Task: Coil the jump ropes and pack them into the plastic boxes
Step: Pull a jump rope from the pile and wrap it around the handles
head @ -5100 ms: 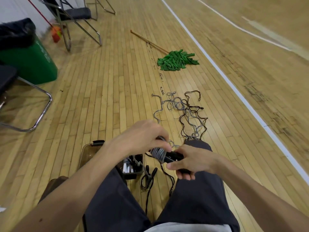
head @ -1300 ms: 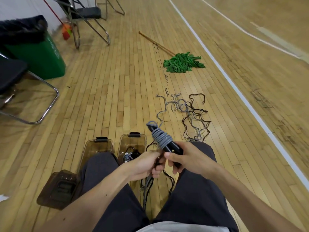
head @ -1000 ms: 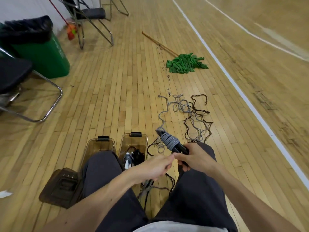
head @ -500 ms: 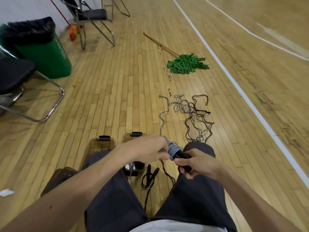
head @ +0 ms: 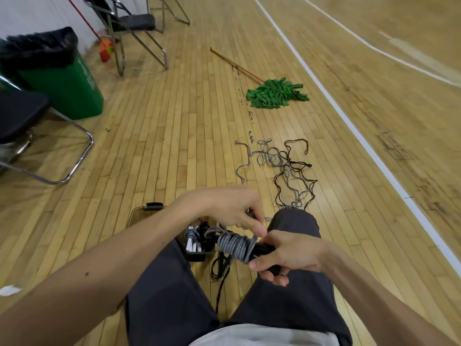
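Broadly, a wooden gym floor (head: 174,146) is seen, with a green bin (head: 74,91) at far left and a green mop (head: 274,93) lying ahead. Loose ropes (head: 287,168) are tangled beyond the right knee. A plastic box (head: 197,257) holding packed ropes is set beside the left thigh. Black handles (head: 262,249) are gripped by the right hand (head: 289,255); the grey jump rope (head: 233,244), coiled round them, is pinched by the left hand (head: 232,208).

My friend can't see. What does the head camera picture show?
A seated person's right hand grips a black handle wrapped with gray rope, and the left hand pinches that rope. More tangled ropes and a green mop lie on the wooden floor ahead.
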Demonstrator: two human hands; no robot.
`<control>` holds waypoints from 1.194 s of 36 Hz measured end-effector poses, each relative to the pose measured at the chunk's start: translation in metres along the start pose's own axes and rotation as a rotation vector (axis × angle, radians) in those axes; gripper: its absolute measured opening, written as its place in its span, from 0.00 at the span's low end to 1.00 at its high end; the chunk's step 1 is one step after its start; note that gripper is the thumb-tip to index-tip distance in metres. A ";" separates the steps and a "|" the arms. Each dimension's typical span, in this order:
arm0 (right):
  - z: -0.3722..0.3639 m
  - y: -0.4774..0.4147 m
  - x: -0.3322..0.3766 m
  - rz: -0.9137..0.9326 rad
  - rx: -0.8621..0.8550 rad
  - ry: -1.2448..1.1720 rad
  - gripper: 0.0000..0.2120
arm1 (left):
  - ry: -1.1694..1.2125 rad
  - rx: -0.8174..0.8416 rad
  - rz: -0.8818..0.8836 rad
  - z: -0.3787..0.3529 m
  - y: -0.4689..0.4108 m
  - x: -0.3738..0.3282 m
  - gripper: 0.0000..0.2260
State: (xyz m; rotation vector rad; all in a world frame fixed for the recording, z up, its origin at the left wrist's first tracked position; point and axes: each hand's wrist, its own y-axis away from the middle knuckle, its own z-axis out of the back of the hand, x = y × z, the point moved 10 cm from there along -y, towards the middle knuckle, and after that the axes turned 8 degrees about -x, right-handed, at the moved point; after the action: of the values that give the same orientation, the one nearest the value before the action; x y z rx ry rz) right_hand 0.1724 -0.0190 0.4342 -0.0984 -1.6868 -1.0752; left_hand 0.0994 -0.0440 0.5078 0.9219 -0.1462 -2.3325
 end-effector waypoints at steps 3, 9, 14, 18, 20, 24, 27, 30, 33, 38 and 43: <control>-0.003 0.005 0.006 0.024 0.029 0.033 0.09 | 0.096 0.017 0.020 0.000 -0.001 0.005 0.12; -0.014 0.015 0.023 0.126 0.111 0.047 0.08 | 0.325 0.074 -0.007 -0.009 0.004 0.011 0.14; -0.024 0.022 0.037 0.220 0.162 0.049 0.08 | 0.540 0.107 0.027 -0.021 0.008 0.016 0.16; -0.023 0.023 0.039 0.259 0.133 0.048 0.08 | 0.638 0.102 0.050 -0.031 0.011 0.025 0.13; -0.021 0.023 0.039 0.271 0.111 0.027 0.09 | 0.640 0.107 0.063 -0.035 0.012 0.025 0.13; -0.012 0.022 0.044 0.314 0.058 -0.050 0.08 | 0.835 0.085 0.175 -0.059 0.014 0.057 0.12; -0.005 0.022 0.046 0.331 0.018 -0.109 0.06 | 0.882 -0.047 0.243 -0.061 0.019 0.064 0.11; 0.005 0.022 0.048 0.349 -0.032 -0.144 0.16 | 0.770 -0.081 0.326 -0.064 0.028 0.062 0.10; 0.021 0.024 0.050 0.372 -0.108 -0.200 0.17 | 0.986 -0.113 0.334 -0.072 0.025 0.051 0.13; 0.052 0.027 0.040 0.337 -0.226 -0.214 0.12 | 1.054 -0.130 0.316 -0.080 0.030 0.049 0.21; 0.070 0.025 0.026 0.287 -0.290 -0.210 0.11 | 0.929 -0.176 0.347 -0.076 0.030 0.049 0.21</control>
State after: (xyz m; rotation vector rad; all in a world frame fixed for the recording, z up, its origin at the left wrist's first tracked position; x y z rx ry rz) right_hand 0.1243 0.0327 0.4698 -0.6399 -1.6276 -1.1114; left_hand 0.1368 -0.0880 0.4321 1.6241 0.2588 -1.3986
